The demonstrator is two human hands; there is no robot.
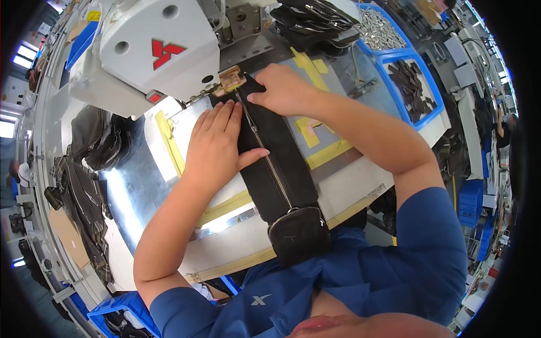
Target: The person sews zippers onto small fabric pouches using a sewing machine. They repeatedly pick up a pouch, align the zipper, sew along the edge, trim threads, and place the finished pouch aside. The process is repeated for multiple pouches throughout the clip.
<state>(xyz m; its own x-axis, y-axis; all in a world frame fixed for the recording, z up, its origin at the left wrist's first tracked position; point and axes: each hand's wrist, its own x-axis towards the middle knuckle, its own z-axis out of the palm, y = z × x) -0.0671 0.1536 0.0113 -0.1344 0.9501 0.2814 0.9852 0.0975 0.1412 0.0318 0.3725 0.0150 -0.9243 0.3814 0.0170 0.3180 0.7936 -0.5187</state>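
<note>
A long black fabric bag panel [288, 163] with a metal zipper [276, 176] down its middle lies across the table. Its far end is under the head of a white industrial sewing machine [135, 50], beside the brass-coloured clamp [230, 79]. At the near end, a small black zippered pouch [298, 236] hangs over the table edge toward my lap. My left hand [217, 141] lies flat on the panel's left side, thumb stretched across the zipper. With thumb and bent fingers, my right hand [282, 90] grips the panel's far right edge, close to the clamp. Its fingertips are partly hidden.
Blue bins at the far right hold metal zipper pulls [380, 29] and dark fabric tabs [411, 90]. Black pieces [315, 22] are heaped behind the panel. More dark bag pieces [84, 208] drape at the left. Yellow tape [332, 155] marks the table.
</note>
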